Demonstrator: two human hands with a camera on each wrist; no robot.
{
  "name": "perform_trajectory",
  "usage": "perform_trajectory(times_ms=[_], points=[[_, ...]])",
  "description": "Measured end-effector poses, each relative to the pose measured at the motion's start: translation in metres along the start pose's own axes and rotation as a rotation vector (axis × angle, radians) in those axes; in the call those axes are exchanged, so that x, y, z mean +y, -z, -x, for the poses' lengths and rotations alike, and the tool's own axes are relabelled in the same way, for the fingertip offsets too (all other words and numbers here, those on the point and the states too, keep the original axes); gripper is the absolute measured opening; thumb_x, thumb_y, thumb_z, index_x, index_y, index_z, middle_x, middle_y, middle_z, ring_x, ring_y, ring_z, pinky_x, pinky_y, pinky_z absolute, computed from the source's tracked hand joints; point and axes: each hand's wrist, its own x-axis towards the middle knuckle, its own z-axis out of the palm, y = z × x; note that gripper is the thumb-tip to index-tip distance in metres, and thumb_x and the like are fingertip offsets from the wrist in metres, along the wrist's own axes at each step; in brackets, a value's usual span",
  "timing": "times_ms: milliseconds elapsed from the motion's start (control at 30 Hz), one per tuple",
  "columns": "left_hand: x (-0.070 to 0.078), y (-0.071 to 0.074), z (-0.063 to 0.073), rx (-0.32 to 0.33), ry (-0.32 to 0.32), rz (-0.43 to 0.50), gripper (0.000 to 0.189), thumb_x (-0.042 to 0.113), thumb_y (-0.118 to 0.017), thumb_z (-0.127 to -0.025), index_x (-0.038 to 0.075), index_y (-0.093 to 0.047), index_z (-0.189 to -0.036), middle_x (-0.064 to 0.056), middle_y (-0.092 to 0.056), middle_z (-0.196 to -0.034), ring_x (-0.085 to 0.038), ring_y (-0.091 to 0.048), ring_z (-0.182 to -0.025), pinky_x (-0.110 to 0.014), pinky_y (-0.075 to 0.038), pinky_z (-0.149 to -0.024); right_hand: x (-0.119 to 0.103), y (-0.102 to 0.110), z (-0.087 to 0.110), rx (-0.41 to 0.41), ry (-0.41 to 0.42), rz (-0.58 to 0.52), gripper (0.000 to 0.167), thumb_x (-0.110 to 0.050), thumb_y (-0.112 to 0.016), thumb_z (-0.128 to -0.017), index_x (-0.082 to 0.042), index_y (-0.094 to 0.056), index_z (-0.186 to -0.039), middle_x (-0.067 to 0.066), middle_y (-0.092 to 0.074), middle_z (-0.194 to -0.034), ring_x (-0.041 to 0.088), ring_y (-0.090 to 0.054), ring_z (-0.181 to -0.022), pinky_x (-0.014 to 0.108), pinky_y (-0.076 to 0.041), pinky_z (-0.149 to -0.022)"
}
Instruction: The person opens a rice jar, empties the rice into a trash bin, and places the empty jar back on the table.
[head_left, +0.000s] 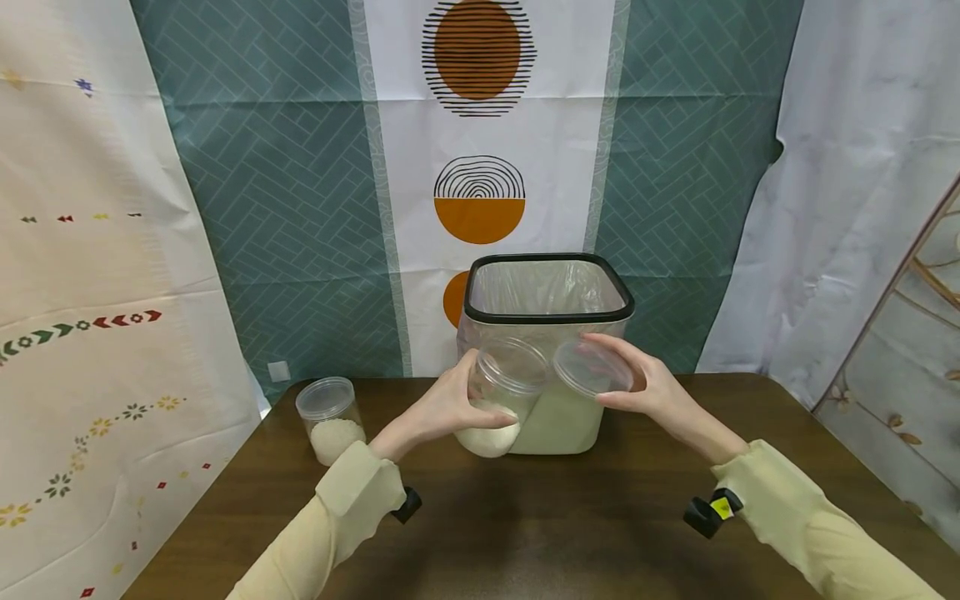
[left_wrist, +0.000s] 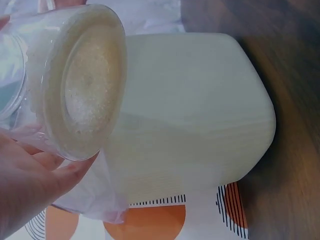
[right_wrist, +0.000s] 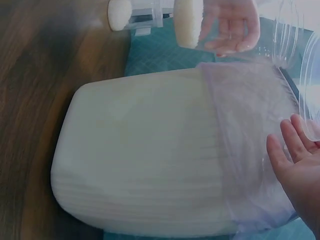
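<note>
My left hand (head_left: pixel 442 404) grips a clear plastic jar (head_left: pixel 512 367), tilted with its mouth up and to the right. Pale fine grains (left_wrist: pixel 92 80) fill its lower part and show through the base. A clear round lid (head_left: pixel 592 368) is held by its edge in my right hand (head_left: pixel 651 385), off the jar and just right of its mouth. Both hands are in front of a pale bin (head_left: pixel 562 425) with a black rim (head_left: pixel 551 318), lined with a clear plastic bag (right_wrist: pixel 255 135). Jar and lid overlap the bin's front in the head view.
A second clear jar (head_left: pixel 330 402), lidded and part filled with pale grains, stands at the left of the dark wooden table (head_left: pixel 540 533). Behind the table hangs a green and white patterned cloth (head_left: pixel 285 167), with a pale curtain (head_left: pixel 840 167) at the right.
</note>
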Motion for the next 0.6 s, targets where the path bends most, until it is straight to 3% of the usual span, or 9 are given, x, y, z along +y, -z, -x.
perform_trajectory(times_ms=[267, 500, 600], points=[[-0.003, 0.008, 0.004, -0.001, -0.018, 0.035, 0.07, 0.04, -0.077, -0.067, 0.017, -0.038, -0.121, 0.0, -0.048, -0.113, -0.017, -0.052, -0.095, -0.034, -0.044, -0.076, 0.008, 0.003, 0.009, -0.027, -0.032, 0.016, 0.062, 0.002, -0.063, -0.079, -0.005, -0.037, -0.136, 0.011, -0.038, -0.135, 0.021, -0.034, -0.121, 0.025, -0.032, -0.092], [-0.003, 0.016, 0.003, 0.023, -0.085, 0.055, 0.074, 0.032, -0.077, -0.069, 0.015, -0.035, -0.127, -0.001, -0.043, -0.12, -0.016, -0.046, -0.104, -0.037, -0.041, -0.082, 0.022, -0.002, 0.017, -0.069, -0.062, 0.035, 0.061, -0.002, -0.064, -0.08, -0.005, -0.038, -0.135, 0.01, -0.039, -0.134, 0.023, -0.032, -0.123, 0.025, -0.031, -0.093], [-0.002, 0.018, 0.004, 0.03, -0.093, 0.054, 0.072, 0.033, -0.077, -0.069, 0.014, -0.036, -0.125, -0.001, -0.043, -0.119, -0.017, -0.046, -0.103, -0.036, -0.041, -0.081, 0.029, -0.005, 0.022, -0.101, -0.078, 0.025, 0.061, -0.003, -0.064, -0.081, -0.004, -0.037, -0.136, 0.011, -0.04, -0.134, 0.024, -0.033, -0.123, 0.032, -0.033, -0.093]])
